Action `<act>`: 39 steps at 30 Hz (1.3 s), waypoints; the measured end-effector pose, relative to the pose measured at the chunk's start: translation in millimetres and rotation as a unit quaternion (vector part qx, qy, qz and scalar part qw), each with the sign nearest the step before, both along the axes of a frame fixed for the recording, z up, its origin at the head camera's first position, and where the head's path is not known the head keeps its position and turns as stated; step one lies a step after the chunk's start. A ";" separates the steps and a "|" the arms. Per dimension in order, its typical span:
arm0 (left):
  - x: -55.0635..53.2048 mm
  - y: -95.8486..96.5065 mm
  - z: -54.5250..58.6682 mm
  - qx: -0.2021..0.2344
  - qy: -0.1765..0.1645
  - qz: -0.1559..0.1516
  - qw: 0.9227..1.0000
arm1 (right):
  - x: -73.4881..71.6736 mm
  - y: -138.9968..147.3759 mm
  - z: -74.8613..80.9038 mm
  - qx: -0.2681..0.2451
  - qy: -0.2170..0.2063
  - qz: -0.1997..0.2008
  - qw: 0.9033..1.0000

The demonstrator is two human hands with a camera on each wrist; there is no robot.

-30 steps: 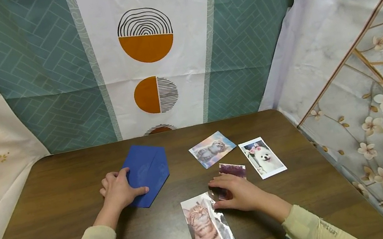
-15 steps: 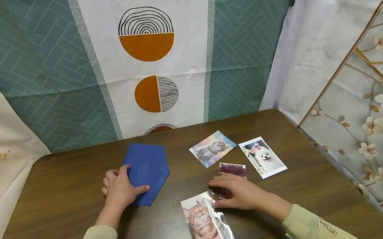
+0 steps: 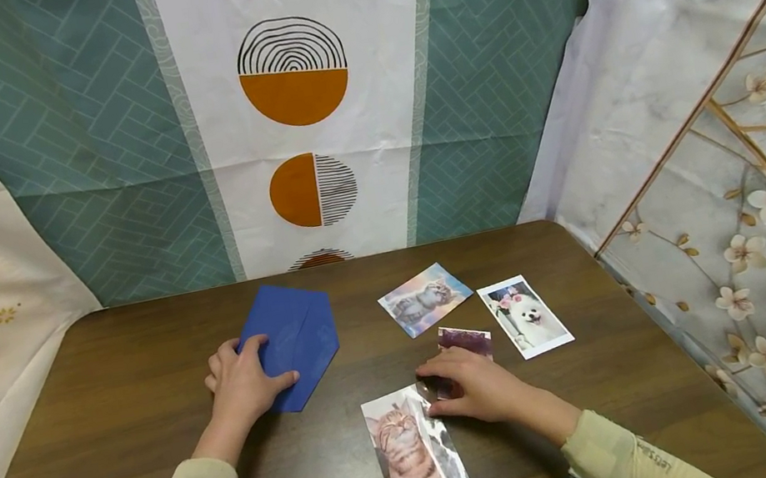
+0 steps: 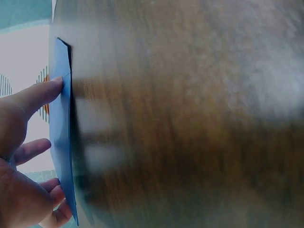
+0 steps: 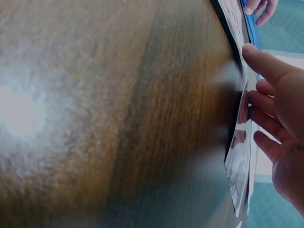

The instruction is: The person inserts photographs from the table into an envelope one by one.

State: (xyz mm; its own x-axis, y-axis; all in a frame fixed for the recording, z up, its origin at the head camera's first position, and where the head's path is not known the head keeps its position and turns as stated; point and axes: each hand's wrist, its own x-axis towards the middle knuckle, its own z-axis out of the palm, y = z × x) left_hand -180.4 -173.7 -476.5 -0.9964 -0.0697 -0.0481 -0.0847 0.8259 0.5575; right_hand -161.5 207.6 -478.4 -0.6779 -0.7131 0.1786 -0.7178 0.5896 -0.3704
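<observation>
Evidently, in the head view, both hands are resting on flat paper things on the tabletop point(image 3: 132, 374). The left hand point(image 3: 241, 381) is spread over the left part of a blue envelope point(image 3: 303, 333), thumb and forefinger well apart, probably to keep the light paper from sliding. The right hand point(image 3: 483, 384) reaches over a purple picture point(image 3: 466, 337), its thumb at the right side of the orange cat photo point(image 3: 402, 456); a steadying touch, it seems, rather than a grip. Farther back lie the grey kitten photo point(image 3: 425, 299) and the white dog photo point(image 3: 527, 316), face up and side by side, perhaps so that each picture can be seen.

In the left wrist view, the thumb lies on the envelope's face while other fingers reach its far edge, a wide stance that likely spreads the pressure. Whether any fingertip is under the paper, I cannot tell.

In the right wrist view, the thumb meets a glossy photo edge and the fingers are loosely bent, apart from the thumb; nothing appears pinched between them.
</observation>
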 end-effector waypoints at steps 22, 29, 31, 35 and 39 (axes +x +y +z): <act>1.7 0.5 0.4 0.001 0.003 -0.014 1.000 | -1.6 0.1 -4.0 0.008 0.012 0.001 1.000; 0.9 0.2 -1.4 0.005 -0.007 -0.017 1.000 | -1.3 0.2 -1.7 0.011 0.012 0.000 1.000; 0.1 1.0 -0.9 0.006 -0.011 -0.015 1.000 | -1.2 0.1 -1.3 0.011 0.013 0.000 1.000; -2.5 3.4 3.1 0.001 -0.026 -0.011 1.000 | -1.3 -0.3 -1.5 0.009 0.016 0.003 1.000; -5.5 7.9 9.4 -0.009 -0.048 -0.005 0.999 | -1.2 -0.9 -2.4 0.010 0.015 0.004 1.000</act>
State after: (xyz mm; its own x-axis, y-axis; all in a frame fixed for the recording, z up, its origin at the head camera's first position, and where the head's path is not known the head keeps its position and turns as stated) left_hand -185.9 -165.8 -467.1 -0.9878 -0.0612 -0.1432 -0.1289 0.8370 0.5317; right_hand -162.8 206.6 -480.8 -0.6671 -0.7216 0.1853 -0.7329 0.5910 -0.3370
